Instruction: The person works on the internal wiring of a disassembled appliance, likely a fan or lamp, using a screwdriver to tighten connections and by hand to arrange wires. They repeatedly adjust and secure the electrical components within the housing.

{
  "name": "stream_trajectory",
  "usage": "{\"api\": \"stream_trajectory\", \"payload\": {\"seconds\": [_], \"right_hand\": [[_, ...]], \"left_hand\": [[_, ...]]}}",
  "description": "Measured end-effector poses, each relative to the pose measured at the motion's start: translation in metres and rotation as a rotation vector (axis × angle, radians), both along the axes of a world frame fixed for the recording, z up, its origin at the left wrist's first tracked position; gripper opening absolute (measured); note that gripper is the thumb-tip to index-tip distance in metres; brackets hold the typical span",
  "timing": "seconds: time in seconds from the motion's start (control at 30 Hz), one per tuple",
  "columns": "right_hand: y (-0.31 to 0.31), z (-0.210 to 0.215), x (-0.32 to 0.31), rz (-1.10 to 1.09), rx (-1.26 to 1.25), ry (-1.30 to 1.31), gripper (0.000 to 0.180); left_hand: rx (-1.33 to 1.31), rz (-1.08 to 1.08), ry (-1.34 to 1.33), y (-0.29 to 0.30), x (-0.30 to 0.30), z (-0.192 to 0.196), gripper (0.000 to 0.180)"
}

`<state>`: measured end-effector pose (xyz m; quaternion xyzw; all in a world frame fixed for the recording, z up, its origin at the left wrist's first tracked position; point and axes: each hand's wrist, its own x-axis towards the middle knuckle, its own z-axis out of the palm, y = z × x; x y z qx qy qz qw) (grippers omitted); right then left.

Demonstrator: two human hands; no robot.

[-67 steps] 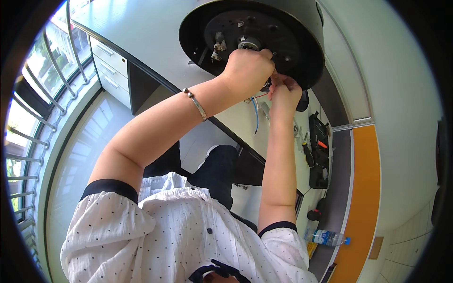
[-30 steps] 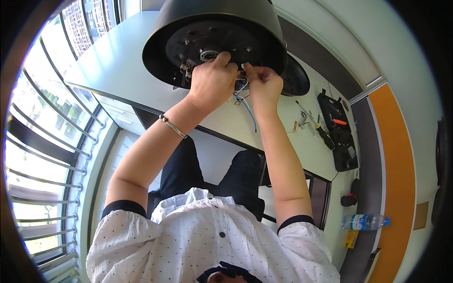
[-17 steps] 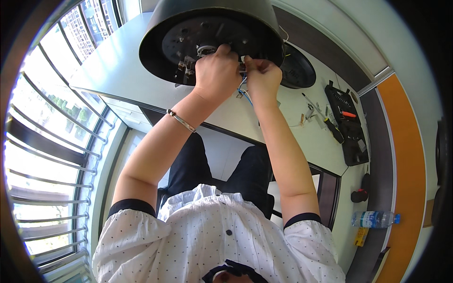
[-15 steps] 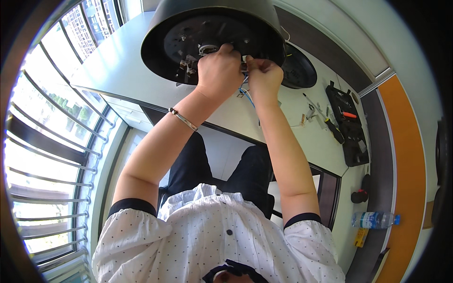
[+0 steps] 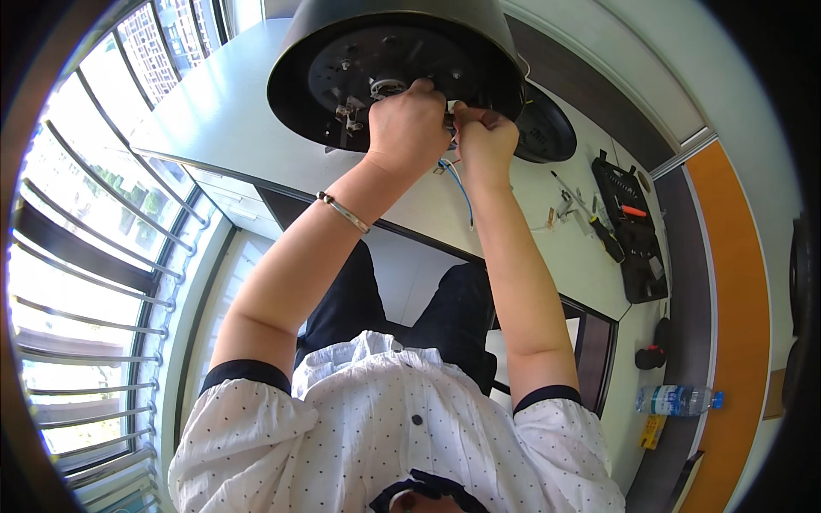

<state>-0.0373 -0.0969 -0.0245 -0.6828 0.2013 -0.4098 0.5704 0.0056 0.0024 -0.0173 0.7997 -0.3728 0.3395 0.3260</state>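
Note:
A black, round appliance housing [image 5: 402, 19] lies tipped on the table with its open underside toward me. Inside it are a dark plate, a pale ring [image 5: 389, 87] and small metal terminals [image 5: 349, 115]. My left hand [image 5: 409, 126] reaches into the opening with its fingers curled, and what they grip is hidden. Beside it, my right hand [image 5: 486, 141] is pinched at a small white piece [image 5: 451, 107], seemingly a connector, at the housing's right inner side. Below the hands hangs a blue wire [image 5: 464, 195] with other thin wires.
Behind the housing rests a black round cover [image 5: 550, 128]. To the right lie a screwdriver [image 5: 609, 241], small loose parts [image 5: 564, 205] and an open black tool case [image 5: 634, 278]. Farther right is a water bottle [image 5: 676, 399] near a yellow box [image 5: 652, 432]. A barred window is at left.
The housing appears slightly farther right and lower in view, and my left hand has shifted right with it. My right hand stays pinched at nearly the same place.

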Motion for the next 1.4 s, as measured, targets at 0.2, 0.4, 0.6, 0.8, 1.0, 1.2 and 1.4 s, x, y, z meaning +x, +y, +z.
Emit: {"api": "stream_trajectory", "payload": {"seconds": [0.2, 0.4, 0.6, 0.8, 1.0, 1.2, 1.4], "right_hand": [[-0.001, 0.012, -0.007, 0.026, -0.122, 0.144, 0.027], [-0.006, 0.011, 0.0, -0.084, -0.412, 0.272, 0.03], [0.001, 0.02, -0.004, -0.092, -0.466, 0.273, 0.029], [-0.007, 0.012, 0.002, -0.029, -0.147, 0.233, 0.024], [0.0, 0.02, -0.002, 0.13, 0.176, 0.148, 0.014], [-0.012, 0.012, 0.004, 0.016, -0.192, 0.274, 0.015], [-0.006, 0.029, -0.006, 0.121, -0.179, 0.353, 0.022]], "left_hand": [[-0.001, 0.023, -0.001, -0.001, 0.001, -0.001, 0.005], [-0.03, -0.002, 0.016, 0.0, 0.001, -0.001, 0.005], [-0.001, 0.012, -0.002, 0.0, 0.003, -0.004, 0.006], [0.003, -0.008, 0.047, 0.0, 0.0, 0.0, 0.01], [0.012, 0.029, -0.01, -0.001, 0.0, -0.005, 0.008], [-0.006, 0.012, -0.043, -0.002, 0.001, -0.004, 0.007], [0.024, 0.031, -0.026, -0.001, 0.002, -0.004, 0.007]]}}
